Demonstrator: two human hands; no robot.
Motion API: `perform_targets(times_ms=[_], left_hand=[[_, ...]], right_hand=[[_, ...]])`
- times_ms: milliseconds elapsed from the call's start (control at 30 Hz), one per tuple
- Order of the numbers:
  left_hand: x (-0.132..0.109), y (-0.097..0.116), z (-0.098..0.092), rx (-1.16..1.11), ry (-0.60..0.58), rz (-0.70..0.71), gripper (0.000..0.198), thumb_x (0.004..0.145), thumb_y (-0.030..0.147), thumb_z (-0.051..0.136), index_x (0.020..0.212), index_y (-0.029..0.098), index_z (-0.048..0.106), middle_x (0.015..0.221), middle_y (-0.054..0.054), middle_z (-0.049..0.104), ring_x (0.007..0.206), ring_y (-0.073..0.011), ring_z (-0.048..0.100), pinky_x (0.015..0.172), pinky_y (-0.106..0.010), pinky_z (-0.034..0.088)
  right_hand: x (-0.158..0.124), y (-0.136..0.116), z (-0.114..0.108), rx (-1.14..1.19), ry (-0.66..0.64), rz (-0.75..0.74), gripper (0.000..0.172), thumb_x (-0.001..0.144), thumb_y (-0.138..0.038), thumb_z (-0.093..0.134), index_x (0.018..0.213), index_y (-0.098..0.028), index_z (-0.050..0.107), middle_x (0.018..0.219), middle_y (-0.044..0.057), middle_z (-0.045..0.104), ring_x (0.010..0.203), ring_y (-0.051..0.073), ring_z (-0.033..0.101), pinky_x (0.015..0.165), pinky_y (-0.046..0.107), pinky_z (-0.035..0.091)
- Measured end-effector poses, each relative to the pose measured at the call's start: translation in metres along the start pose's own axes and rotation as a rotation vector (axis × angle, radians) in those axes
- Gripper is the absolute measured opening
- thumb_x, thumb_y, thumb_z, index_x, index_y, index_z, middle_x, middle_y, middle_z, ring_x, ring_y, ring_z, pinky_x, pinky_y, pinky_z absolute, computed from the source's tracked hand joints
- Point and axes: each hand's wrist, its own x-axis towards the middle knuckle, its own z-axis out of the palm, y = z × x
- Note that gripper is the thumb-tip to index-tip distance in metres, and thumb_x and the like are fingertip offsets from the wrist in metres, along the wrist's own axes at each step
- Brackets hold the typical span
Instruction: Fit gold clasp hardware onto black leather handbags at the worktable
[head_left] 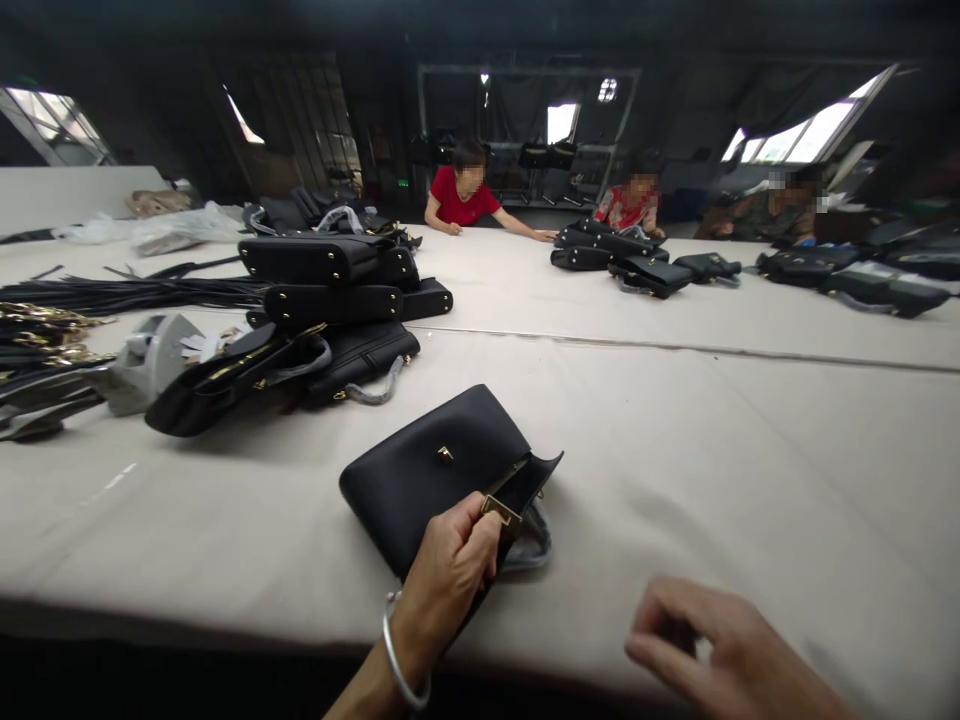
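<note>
A black leather handbag (420, 470) with a small gold stud lies flat on the beige table (712, 470) right in front of me. My left hand (450, 570), a silver bangle on its wrist, is closed on the bag's near edge, pinching the flap by its gold clasp (501, 511). A grey wrapped handle (534, 548) sticks out beside it. My right hand (720, 640) hovers low at the right, fingers curled and pinched together, apart from the bag; what it holds, if anything, is too blurred to name.
A stack of black handbags (330, 290) stands at the left middle, with black straps (120, 292) and gold hardware (37, 335) further left. Three people sit along the far side behind more black bags (637, 262). A seam (675, 346) crosses the table.
</note>
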Motion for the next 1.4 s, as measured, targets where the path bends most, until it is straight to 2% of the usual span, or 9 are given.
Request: perform_targets(times_ms=[67,167,300,400,567,833,1000,1233,1400], left_hand=[[-0.004,0.013,-0.007,0.143,-0.005,0.075,0.032,0.097,0.037,0.041,0.072,0.018,0.049,0.059,0.004,0.047,0.053,-0.0095,0.040,0.051,-0.021,0.032],[-0.010,0.032,-0.023,0.341,-0.026,0.229,0.028,0.096,0.031,0.044,0.073,0.018,0.053,0.063,0.004,0.050,0.056,-0.0099,0.042,0.054,-0.022,0.033],[-0.028,0.044,-0.058,0.439,0.030,0.294,0.022,0.096,0.029,0.047,0.082,0.019,0.061,0.071,0.001,0.061,0.064,-0.0114,0.054,0.062,-0.021,0.040],[-0.047,0.037,-0.087,0.412,0.238,0.278,0.022,0.096,0.034,0.049,0.091,0.020,0.065,0.074,0.001,0.063,0.067,-0.0125,0.059,0.064,-0.021,0.044],[-0.054,0.017,-0.106,0.532,0.528,0.361,0.013,0.093,0.028,0.055,0.090,0.020,0.065,0.085,-0.002,0.064,0.081,-0.0161,0.061,0.075,-0.026,0.046],[0.019,0.006,-0.087,0.990,0.316,0.341,0.016,0.086,0.015,0.066,0.100,0.020,0.061,0.097,-0.003,0.064,0.091,-0.0220,0.058,0.083,-0.035,0.044],[0.053,-0.001,-0.088,1.089,0.173,0.379,0.008,0.085,0.014,0.065,0.089,0.019,0.060,0.088,-0.003,0.064,0.084,-0.0217,0.059,0.078,-0.034,0.042],[0.040,0.013,-0.100,0.957,0.222,0.438,0.004,0.095,0.022,0.055,0.094,0.021,0.058,0.092,0.001,0.065,0.084,-0.0152,0.060,0.078,-0.026,0.043],[0.031,0.040,-0.107,0.728,0.103,0.431,0.017,0.095,0.030,0.053,0.086,0.020,0.063,0.086,0.000,0.063,0.084,-0.0168,0.059,0.078,-0.027,0.043]], right_hand=[[0.034,-0.030,-0.010,-0.184,0.177,-0.341,0.014,0.081,-0.038,0.066,0.090,-0.027,0.068,0.094,0.004,0.070,0.086,0.023,0.065,0.077,0.036,0.054],[0.091,-0.069,0.005,-0.387,0.157,-0.777,0.067,0.076,-0.023,0.071,0.139,-0.026,0.047,0.147,0.009,0.046,0.137,0.030,0.038,0.113,0.050,0.035],[0.132,-0.086,0.048,-0.478,-0.096,-1.019,0.019,0.085,-0.020,0.065,0.102,-0.026,0.069,0.117,0.001,0.070,0.127,0.024,0.053,0.118,0.050,0.026],[0.134,-0.075,0.069,-0.447,-0.114,-1.072,0.017,0.090,-0.014,0.056,0.082,-0.023,0.068,0.092,-0.001,0.074,0.111,0.020,0.063,0.114,0.045,0.035],[0.128,-0.057,0.074,-0.369,-0.078,-1.088,0.019,0.094,-0.012,0.048,0.087,-0.020,0.063,0.088,0.001,0.072,0.107,0.020,0.063,0.112,0.043,0.035],[0.114,-0.060,0.081,-0.387,0.010,-1.046,0.014,0.094,-0.013,0.048,0.090,-0.020,0.060,0.088,0.002,0.069,0.096,0.021,0.063,0.107,0.044,0.035],[0.101,-0.066,0.084,-0.353,0.124,-0.986,0.023,0.096,-0.012,0.042,0.088,-0.021,0.062,0.079,0.004,0.066,0.073,0.018,0.058,0.072,0.032,0.044],[0.100,-0.058,0.071,-0.286,0.135,-1.079,0.021,0.096,-0.011,0.042,0.098,-0.019,0.062,0.086,0.004,0.068,0.078,0.019,0.058,0.072,0.034,0.041],[0.099,-0.084,0.031,-0.151,0.075,-1.029,0.013,0.096,-0.019,0.052,0.087,-0.020,0.062,0.075,0.000,0.066,0.067,0.015,0.058,0.068,0.031,0.042]])
